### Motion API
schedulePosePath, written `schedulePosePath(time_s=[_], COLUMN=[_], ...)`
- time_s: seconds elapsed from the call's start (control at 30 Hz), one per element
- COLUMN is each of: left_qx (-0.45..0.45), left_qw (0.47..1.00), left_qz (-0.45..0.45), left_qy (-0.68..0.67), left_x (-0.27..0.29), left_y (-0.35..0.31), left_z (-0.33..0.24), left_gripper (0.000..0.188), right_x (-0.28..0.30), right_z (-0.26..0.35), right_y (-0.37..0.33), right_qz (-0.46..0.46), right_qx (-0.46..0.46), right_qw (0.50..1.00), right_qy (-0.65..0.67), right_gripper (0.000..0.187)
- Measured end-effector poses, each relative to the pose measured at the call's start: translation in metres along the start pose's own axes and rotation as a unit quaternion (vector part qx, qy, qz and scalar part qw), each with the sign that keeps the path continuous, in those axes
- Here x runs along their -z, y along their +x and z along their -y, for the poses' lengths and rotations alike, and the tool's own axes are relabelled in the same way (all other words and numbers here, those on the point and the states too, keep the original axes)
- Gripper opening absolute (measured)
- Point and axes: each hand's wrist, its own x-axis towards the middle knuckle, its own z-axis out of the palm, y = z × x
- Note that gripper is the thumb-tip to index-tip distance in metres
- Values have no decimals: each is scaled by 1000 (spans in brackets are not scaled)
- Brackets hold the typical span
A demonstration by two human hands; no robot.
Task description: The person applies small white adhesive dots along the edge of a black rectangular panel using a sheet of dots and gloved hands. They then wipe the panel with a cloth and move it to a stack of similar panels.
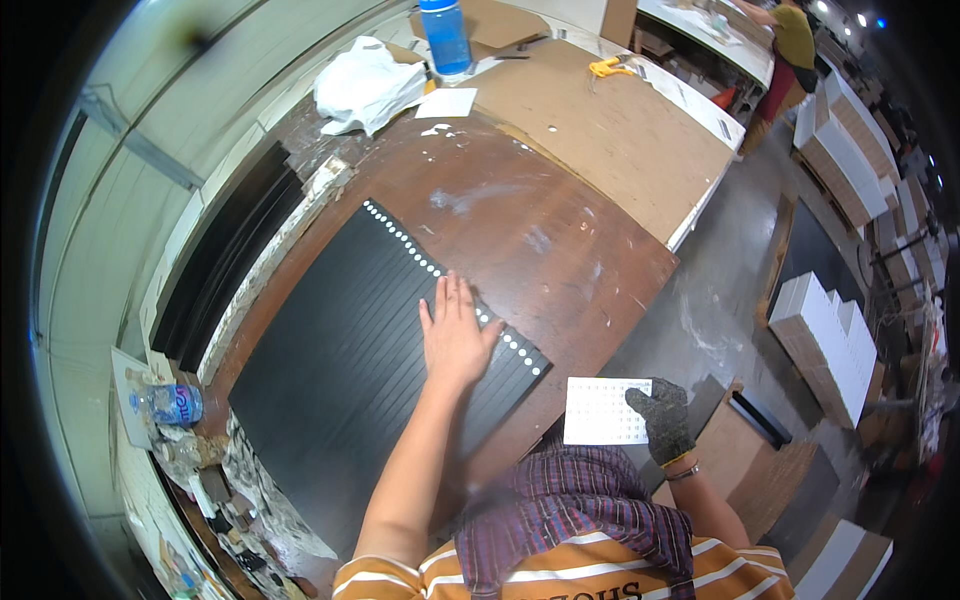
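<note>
Black flat strips (330, 330) lie side by side in a wide panel on the brown table. A row of round white dots (410, 247) runs along their far right ends. My bare left hand (456, 330) rests flat on the strips, fingers stretched over part of the dot row and hiding some of it. In a dark grey work glove, my right hand (662, 420) grips a white sheet (603, 410) by its right edge. Small round marks in rows cover that sheet, which is held off the table's near right edge.
Long black strips (225, 260) are stacked on the left. At the back stand a blue bottle (446, 40), a white plastic bag (368, 85) and a cardboard sheet (610, 125) with yellow-handled scissors (610, 67). White stacks (825, 345) stand on the right; a person (790, 50) is farther off.
</note>
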Motion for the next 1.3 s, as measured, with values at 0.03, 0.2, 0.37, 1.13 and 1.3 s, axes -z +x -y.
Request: schedulePosePath(time_s=[0.03, 0.2, 0.37, 1.13, 1.3], left_qx=[18, 45, 39, 212, 224], left_qw=[999, 995, 989, 975, 972], left_qz=[34, 92, -138, -70, -67], left_qy=[0, -17, -24, -9, -7], left_x=[-1, 6, 32, 8, 9], left_y=[3, 21, 75, 125, 127], left_z=[4, 21, 67, 113, 112], left_gripper=[92, 92, 84, 71, 72], right_x=[-1, -8, -14, -271, -328], right_z=[4, 23, 42, 167, 152], right_y=[3, 24, 61, 548, 656], right_qz=[2, 21, 47, 106, -16], right_qx=[30, 69, 51, 5, 115], right_qw=[999, 997, 997, 946, 992], right_qy=[-23, -30, -25, 306, 54], right_gripper=[23, 22, 22, 24, 33])
